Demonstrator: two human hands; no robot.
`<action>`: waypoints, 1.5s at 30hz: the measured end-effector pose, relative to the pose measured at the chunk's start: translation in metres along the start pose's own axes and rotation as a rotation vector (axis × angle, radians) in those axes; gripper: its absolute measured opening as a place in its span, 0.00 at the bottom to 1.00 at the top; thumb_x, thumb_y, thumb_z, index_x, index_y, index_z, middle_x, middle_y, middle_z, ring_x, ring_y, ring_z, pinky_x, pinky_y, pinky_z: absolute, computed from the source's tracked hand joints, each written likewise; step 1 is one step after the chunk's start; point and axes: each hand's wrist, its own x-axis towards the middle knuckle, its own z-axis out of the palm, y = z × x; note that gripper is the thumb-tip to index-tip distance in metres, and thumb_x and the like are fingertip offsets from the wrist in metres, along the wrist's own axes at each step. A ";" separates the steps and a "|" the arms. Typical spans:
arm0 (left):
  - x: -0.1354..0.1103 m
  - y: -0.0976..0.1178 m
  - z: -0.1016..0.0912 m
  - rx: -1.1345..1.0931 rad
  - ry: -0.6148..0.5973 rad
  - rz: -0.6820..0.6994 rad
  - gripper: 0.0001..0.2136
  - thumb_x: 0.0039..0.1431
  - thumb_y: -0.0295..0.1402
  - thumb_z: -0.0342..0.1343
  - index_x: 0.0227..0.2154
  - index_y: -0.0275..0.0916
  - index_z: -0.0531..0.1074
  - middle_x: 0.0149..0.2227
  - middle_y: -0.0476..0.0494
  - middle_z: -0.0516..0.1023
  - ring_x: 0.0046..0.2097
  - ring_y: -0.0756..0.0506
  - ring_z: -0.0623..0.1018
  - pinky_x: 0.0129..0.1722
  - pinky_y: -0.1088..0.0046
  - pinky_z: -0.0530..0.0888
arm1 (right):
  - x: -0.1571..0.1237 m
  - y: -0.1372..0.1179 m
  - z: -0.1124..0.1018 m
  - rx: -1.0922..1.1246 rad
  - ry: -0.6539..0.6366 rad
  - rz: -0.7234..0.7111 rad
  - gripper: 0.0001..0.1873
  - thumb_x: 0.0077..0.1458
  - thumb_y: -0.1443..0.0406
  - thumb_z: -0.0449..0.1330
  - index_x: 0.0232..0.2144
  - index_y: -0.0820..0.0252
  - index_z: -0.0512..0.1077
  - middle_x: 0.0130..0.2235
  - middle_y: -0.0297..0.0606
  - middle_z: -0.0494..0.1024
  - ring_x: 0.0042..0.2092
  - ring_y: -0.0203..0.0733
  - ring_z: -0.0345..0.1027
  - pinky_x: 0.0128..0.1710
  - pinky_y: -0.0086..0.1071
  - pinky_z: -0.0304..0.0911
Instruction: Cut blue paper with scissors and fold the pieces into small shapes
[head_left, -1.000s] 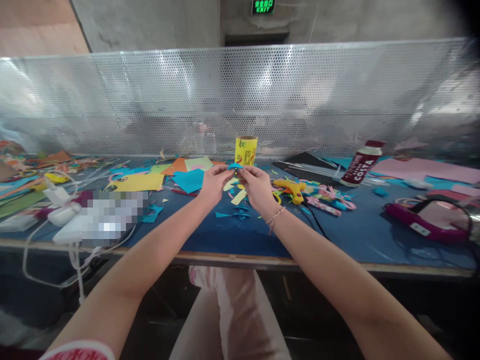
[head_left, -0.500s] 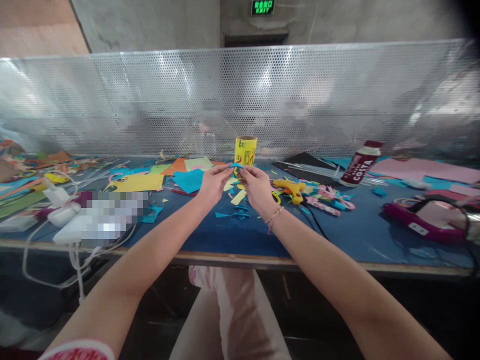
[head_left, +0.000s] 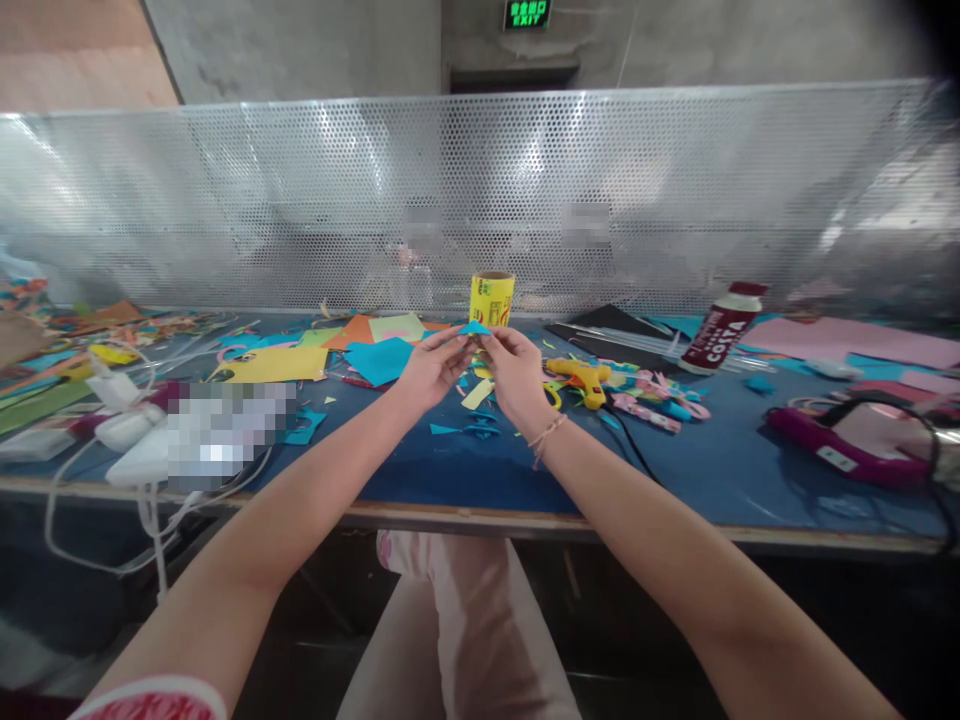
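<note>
Both my hands are raised over the middle of the blue table (head_left: 480, 470), pinching one small blue paper piece (head_left: 473, 328) between them. My left hand (head_left: 429, 368) grips its left side with thumb and fingers. Fingers of my right hand (head_left: 516, 372) are closed on its right side. A yellow tape roll (head_left: 491, 298) stands upright just behind the paper. Blue and yellow paper scraps (head_left: 475, 398) lie on the table beneath my hands.
A yellow glue gun (head_left: 583, 377) lies right of my hands, its cable running toward me. A Costa bottle (head_left: 724, 327) leans at the right, a pink device (head_left: 855, 440) beyond it. Coloured paper sheets (head_left: 315, 355) and white chargers (head_left: 127, 430) sit left. A perforated metal screen (head_left: 480, 190) backs the table.
My left hand has turned, its palm more upward, and the blue piece now sits slightly higher between the fingertips. The arms have otherwise stayed in place.
</note>
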 end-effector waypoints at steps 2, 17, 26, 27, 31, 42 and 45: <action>0.000 0.000 0.000 0.002 -0.002 0.015 0.07 0.46 0.21 0.57 0.29 0.35 0.74 0.29 0.47 0.77 0.32 0.52 0.76 0.40 0.74 0.71 | 0.000 -0.001 0.000 0.002 0.005 -0.004 0.09 0.40 0.61 0.62 0.27 0.58 0.71 0.28 0.32 0.73 0.31 0.33 0.66 0.34 0.31 0.62; 0.006 -0.004 0.000 0.009 0.045 0.172 0.04 0.41 0.20 0.59 0.20 0.34 0.73 0.24 0.48 0.75 0.30 0.53 0.75 0.42 0.73 0.70 | -0.002 -0.002 0.001 -0.048 -0.024 -0.009 0.07 0.41 0.62 0.61 0.27 0.58 0.71 0.27 0.32 0.73 0.29 0.32 0.64 0.33 0.30 0.62; 0.000 -0.004 0.004 0.057 0.072 0.213 0.05 0.37 0.21 0.61 0.19 0.35 0.71 0.23 0.49 0.75 0.30 0.52 0.75 0.40 0.72 0.70 | -0.002 0.004 0.000 -0.084 -0.023 -0.038 0.08 0.42 0.61 0.61 0.28 0.58 0.72 0.28 0.33 0.73 0.30 0.34 0.66 0.33 0.31 0.63; -0.001 -0.003 0.005 0.062 0.074 0.217 0.05 0.37 0.21 0.61 0.20 0.35 0.71 0.23 0.49 0.75 0.30 0.52 0.75 0.40 0.72 0.70 | -0.002 0.004 0.000 -0.090 -0.024 -0.045 0.09 0.42 0.61 0.61 0.28 0.58 0.72 0.27 0.33 0.73 0.31 0.34 0.66 0.34 0.31 0.62; -0.004 -0.003 0.008 0.074 0.084 0.223 0.05 0.37 0.22 0.61 0.20 0.34 0.72 0.23 0.48 0.75 0.29 0.52 0.75 0.41 0.71 0.69 | -0.002 0.004 0.000 -0.097 -0.021 -0.068 0.09 0.42 0.61 0.61 0.28 0.58 0.72 0.27 0.33 0.73 0.31 0.35 0.66 0.35 0.32 0.62; -0.001 -0.006 0.006 0.100 0.032 0.255 0.03 0.39 0.24 0.61 0.21 0.35 0.73 0.28 0.46 0.76 0.40 0.47 0.75 0.45 0.68 0.68 | -0.003 0.002 0.001 -0.105 0.014 -0.014 0.10 0.42 0.59 0.60 0.28 0.58 0.72 0.29 0.34 0.74 0.32 0.35 0.66 0.34 0.31 0.62; -0.001 -0.006 0.006 0.091 0.003 0.259 0.03 0.39 0.24 0.60 0.20 0.35 0.72 0.32 0.45 0.77 0.43 0.46 0.74 0.46 0.68 0.68 | -0.003 0.001 0.002 -0.076 0.012 0.015 0.10 0.42 0.59 0.60 0.28 0.57 0.72 0.28 0.34 0.74 0.32 0.35 0.66 0.32 0.30 0.62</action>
